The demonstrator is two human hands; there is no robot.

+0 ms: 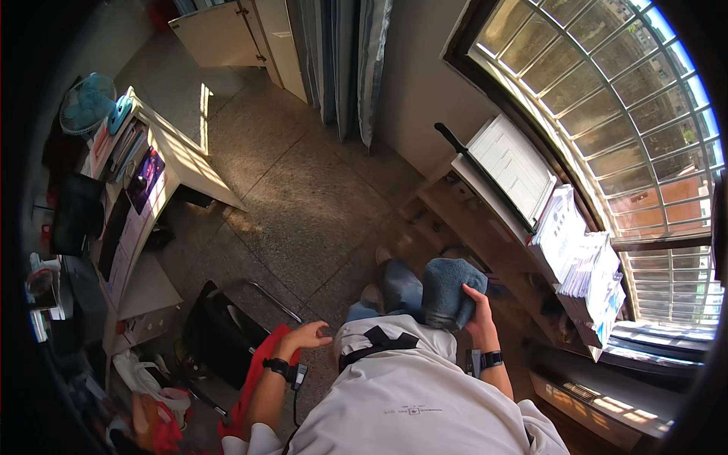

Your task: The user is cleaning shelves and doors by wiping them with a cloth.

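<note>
A folded blue-grey cloth (454,290), with a towel-like nap, is held in my right hand (480,313) beside my right thigh. My thumb lies over its edge, and the other fingers are mostly hidden behind it. On the other side of my body, my left hand (309,335) hangs with its fingers loosely apart and nothing in them. It is nearest to a red cloth (256,375) and a black chair (219,335) with a metal frame.
At right, a shelf unit under a barred window (614,114) bears a paper cutter (506,165) and stacked papers (586,261). A desk (187,165) with a monitor (77,213) and a fan (88,105) stands at left. Curtains (341,68) hang ahead, near an open cabinet door (219,34).
</note>
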